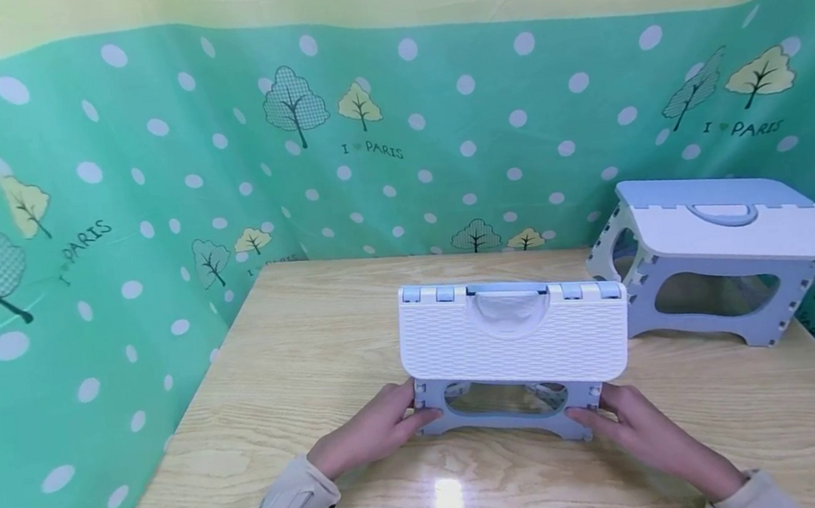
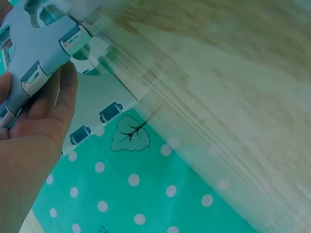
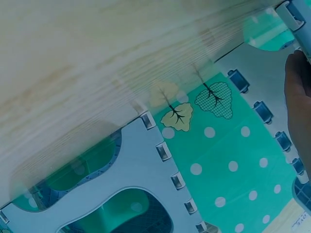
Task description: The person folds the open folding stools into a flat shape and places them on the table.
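Note:
A white and blue folding step stool [image 1: 441, 351] stands on the table, its white top panel tilted toward me and its blue leg panel [image 1: 502, 423] below. My left hand [image 1: 377, 425] holds the leg panel's left edge, thumb on the front face. In the left wrist view, the left hand [image 2: 46, 116] has its fingers behind the blue panel [image 2: 46, 46]. My right hand [image 1: 635, 429] holds the opposite edge, thumb in front. Only part of the right hand [image 3: 299, 97] shows in the right wrist view, beside the stool's white panel [image 3: 274, 73].
A second, larger folding stool [image 1: 738, 237] stands unfolded at the back right, close behind the near one. Its leg panel [image 3: 141, 170] fills the lower left of the right wrist view. A green dotted curtain [image 1: 514, 133] borders the wooden table [image 1: 313, 348] at the back and sides.

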`<move>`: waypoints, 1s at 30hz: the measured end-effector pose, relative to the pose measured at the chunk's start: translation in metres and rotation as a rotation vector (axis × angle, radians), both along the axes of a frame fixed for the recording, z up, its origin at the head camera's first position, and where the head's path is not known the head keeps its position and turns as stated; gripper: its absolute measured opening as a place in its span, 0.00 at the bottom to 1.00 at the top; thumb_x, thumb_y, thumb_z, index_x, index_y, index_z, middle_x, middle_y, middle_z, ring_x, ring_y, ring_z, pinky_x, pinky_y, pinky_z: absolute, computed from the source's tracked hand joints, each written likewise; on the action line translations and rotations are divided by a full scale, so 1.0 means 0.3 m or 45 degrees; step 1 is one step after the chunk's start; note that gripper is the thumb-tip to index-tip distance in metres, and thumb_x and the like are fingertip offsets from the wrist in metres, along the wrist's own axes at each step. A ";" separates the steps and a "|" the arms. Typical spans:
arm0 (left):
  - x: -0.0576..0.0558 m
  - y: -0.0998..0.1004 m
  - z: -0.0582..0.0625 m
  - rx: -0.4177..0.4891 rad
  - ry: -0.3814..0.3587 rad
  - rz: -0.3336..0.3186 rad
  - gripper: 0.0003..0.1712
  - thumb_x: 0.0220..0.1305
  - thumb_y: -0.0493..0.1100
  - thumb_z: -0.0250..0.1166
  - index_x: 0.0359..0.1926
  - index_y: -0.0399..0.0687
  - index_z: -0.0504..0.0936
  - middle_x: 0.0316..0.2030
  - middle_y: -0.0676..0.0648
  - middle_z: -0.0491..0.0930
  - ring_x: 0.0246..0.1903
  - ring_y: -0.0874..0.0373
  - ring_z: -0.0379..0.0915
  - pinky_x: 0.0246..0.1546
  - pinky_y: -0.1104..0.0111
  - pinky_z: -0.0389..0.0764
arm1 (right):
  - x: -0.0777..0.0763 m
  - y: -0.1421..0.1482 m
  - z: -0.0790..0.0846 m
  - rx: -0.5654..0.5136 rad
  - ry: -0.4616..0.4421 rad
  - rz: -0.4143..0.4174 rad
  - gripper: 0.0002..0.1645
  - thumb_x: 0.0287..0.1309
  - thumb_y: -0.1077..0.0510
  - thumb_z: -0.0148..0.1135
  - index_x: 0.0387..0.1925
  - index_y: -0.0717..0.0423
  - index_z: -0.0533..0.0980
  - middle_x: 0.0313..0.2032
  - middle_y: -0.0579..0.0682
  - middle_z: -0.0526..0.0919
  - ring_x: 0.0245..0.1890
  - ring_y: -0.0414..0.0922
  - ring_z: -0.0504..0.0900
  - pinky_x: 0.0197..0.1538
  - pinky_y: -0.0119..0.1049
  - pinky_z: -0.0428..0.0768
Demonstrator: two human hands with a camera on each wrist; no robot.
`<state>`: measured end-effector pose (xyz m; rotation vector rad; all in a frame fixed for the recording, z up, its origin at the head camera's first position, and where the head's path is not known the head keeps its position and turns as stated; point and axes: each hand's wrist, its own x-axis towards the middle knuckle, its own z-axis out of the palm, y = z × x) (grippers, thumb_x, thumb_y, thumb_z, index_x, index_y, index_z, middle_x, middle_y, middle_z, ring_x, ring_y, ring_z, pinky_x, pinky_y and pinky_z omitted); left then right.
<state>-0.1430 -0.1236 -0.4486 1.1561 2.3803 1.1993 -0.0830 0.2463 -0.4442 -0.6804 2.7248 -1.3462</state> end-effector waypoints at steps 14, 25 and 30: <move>0.005 0.000 0.012 -0.026 -0.032 0.025 0.36 0.76 0.48 0.54 0.78 0.58 0.50 0.65 0.47 0.74 0.59 0.59 0.74 0.57 0.68 0.77 | -0.001 -0.006 0.010 0.015 -0.032 -0.015 0.27 0.72 0.52 0.56 0.68 0.54 0.69 0.59 0.53 0.80 0.58 0.52 0.79 0.52 0.41 0.83; 0.004 0.001 0.012 -0.035 0.001 0.051 0.35 0.76 0.48 0.55 0.77 0.56 0.52 0.63 0.46 0.76 0.57 0.59 0.75 0.56 0.68 0.78 | -0.007 -0.002 0.000 0.034 -0.031 -0.046 0.27 0.71 0.50 0.57 0.67 0.56 0.70 0.58 0.51 0.81 0.57 0.44 0.78 0.53 0.40 0.83; 0.010 0.002 0.020 -0.040 0.026 0.074 0.34 0.76 0.49 0.55 0.77 0.56 0.53 0.61 0.46 0.78 0.56 0.59 0.76 0.54 0.68 0.79 | -0.006 -0.007 0.004 0.045 -0.043 -0.066 0.28 0.71 0.49 0.57 0.67 0.55 0.70 0.59 0.51 0.81 0.58 0.49 0.79 0.53 0.41 0.83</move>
